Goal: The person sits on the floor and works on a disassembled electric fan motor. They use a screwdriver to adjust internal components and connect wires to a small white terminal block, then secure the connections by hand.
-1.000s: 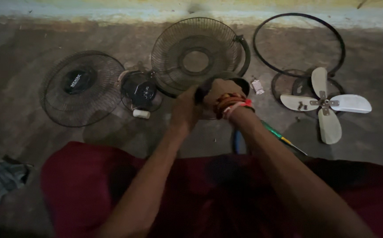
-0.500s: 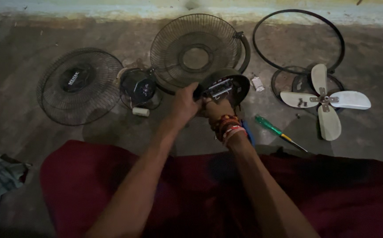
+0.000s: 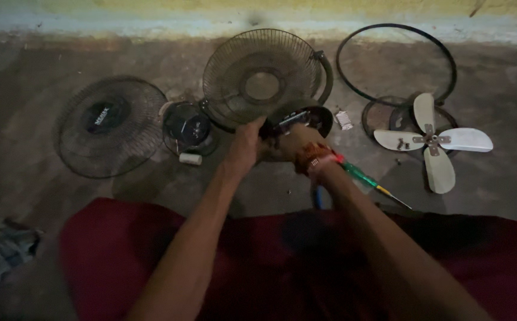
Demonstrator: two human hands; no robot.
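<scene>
Both my hands hold a round black fan motor housing (image 3: pixel 306 119) just above the floor in the middle of the view. My left hand (image 3: pixel 245 145) grips its left side. My right hand (image 3: pixel 297 145), with red and orange bands at the wrist, grips it from below. Metal parts show on the top of the housing. A green-handled screwdriver (image 3: pixel 365 178) lies on the floor just right of my right wrist.
A rear wire fan guard (image 3: pixel 264 74) leans behind the housing. A front guard with a dark centre cap (image 3: pixel 107 125) lies at the left, a black round part (image 3: pixel 187 126) beside it. A black ring (image 3: pixel 396 62) and white fan blades (image 3: pixel 431 139) lie at the right. Crumpled cloth (image 3: pixel 0 255) lies at bottom left.
The housing has turned in my hands, and its open metal side now faces up. My right hand has slid from on top of it to underneath.
</scene>
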